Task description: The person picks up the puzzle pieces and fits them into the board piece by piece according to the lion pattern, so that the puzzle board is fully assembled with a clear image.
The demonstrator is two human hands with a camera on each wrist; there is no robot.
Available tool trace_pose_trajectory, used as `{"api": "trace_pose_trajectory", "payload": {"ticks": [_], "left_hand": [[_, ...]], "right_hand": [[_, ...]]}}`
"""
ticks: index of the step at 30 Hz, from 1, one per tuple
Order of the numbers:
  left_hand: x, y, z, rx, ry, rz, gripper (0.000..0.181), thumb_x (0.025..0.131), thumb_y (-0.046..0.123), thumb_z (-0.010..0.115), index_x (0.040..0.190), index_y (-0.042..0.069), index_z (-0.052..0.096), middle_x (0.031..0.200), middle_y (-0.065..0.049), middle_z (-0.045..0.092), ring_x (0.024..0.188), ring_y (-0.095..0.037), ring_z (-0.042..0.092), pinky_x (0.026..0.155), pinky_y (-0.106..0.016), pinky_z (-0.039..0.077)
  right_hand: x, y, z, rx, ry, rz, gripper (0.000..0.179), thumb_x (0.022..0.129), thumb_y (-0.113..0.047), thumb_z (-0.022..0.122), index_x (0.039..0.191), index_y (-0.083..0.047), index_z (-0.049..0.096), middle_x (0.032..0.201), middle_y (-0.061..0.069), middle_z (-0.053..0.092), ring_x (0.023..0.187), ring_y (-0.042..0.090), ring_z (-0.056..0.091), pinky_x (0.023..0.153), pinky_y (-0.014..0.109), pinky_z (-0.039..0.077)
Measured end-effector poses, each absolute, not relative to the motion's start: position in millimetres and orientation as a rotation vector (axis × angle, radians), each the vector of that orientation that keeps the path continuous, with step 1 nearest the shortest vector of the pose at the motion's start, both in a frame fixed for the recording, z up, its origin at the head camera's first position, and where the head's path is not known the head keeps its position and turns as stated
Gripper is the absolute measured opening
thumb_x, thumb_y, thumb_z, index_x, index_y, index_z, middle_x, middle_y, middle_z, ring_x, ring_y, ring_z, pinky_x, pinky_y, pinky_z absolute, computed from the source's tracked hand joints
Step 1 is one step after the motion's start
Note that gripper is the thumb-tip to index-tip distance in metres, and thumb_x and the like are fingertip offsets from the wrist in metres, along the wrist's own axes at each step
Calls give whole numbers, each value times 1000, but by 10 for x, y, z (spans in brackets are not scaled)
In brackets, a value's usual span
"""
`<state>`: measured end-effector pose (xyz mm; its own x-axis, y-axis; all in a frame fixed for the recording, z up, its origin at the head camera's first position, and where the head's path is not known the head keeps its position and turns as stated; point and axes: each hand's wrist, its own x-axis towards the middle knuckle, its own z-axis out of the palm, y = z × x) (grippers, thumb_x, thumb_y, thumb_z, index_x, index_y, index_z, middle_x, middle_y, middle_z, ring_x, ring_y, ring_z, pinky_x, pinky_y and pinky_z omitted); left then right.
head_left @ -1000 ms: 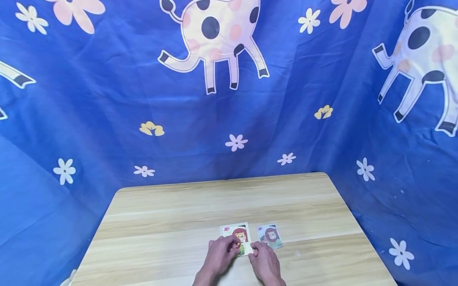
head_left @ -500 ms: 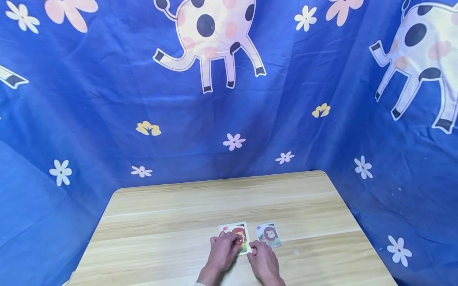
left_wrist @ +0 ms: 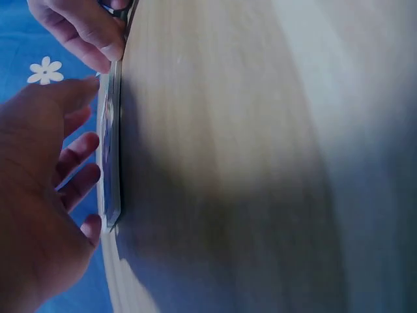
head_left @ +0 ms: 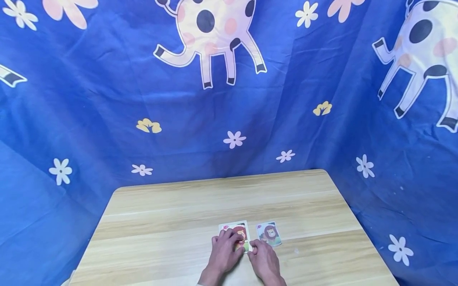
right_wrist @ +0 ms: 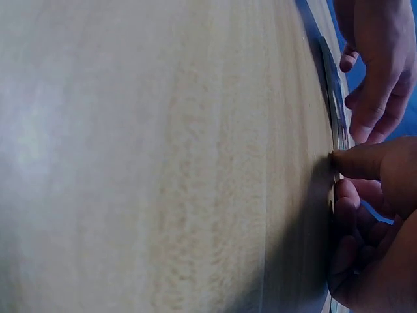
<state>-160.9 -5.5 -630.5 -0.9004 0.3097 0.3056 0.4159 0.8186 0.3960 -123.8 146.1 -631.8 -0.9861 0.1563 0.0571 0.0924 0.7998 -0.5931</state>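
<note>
A thin white-bordered board with a red-maned lion picture (head_left: 243, 229) lies flat on the table. My left hand (head_left: 224, 251) covers its left and lower part, fingertips resting on the picture. Those fingers are spread and only slightly bent over the board's face in the left wrist view. At the board's lower right corner, my right hand (head_left: 265, 259) pinches the edge between thumb and curled fingers. The right wrist view shows that thumb (right_wrist: 361, 161) right at the board's edge. Just right of the board lies a paler lion card (head_left: 270, 234), behind the right hand's knuckles.
The light wood table (head_left: 161, 222) has rounded back corners. A blue cloth (head_left: 193, 151) printed with cows and flowers hangs behind it and along both sides. A small clear speck (head_left: 296, 251) lies right of the right hand.
My left hand's fingers have gone from bunched together over the picture to flatter and more spread on it. The right hand keeps its place at the board's corner. The head view has shifted slightly.
</note>
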Motion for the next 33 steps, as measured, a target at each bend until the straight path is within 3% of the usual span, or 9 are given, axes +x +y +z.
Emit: {"api": "trace_pose_trajectory", "payload": {"ticks": [18,33], "left_hand": [[-1630,7,-6266,-552,-2862,-495,28,77,43,72,99,27,69,102,9,56,96,-14,47,74,-39,31],[-1644,56,-6322,-405,-2799,-569,22,70,27,72,91,26,70,101,4,58,93,-18,50,73,-42,34]], "right_hand": [[-1241,1468,-6334,-196,-2876,934,28,74,-21,78,101,-20,71,71,-16,50,62,-1,45,56,21,35],[-1263,1436,-6344,-209,-2869,918,28,72,-20,79,99,-21,71,71,-17,50,62,-2,45,55,21,35]]}}
